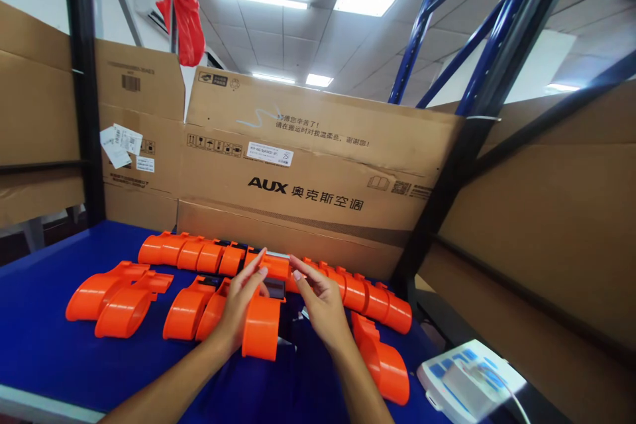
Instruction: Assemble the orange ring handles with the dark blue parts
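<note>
Both my hands reach to the middle of a row of orange plastic ring-shaped parts. My left hand (239, 305) has its index finger and thumb stretched out at the left side of an orange part (276, 267) with a light strip along its top. On the right side of that part is my right hand (322, 301), index finger and thumb extended and apart. Whether the fingertips press on it is hard to tell. Just below my left hand stands a nearer orange ring (262, 328). A dark grey piece (271, 289) shows between the hands.
More orange rings line the blue table (40, 305), at left (124, 305), back right (372, 301) and front right (385, 368). A cardboard wall (308, 165) stands behind. A white power strip (470, 377) with a plugged-in adapter lies at right, beside a dark rack post (447, 192).
</note>
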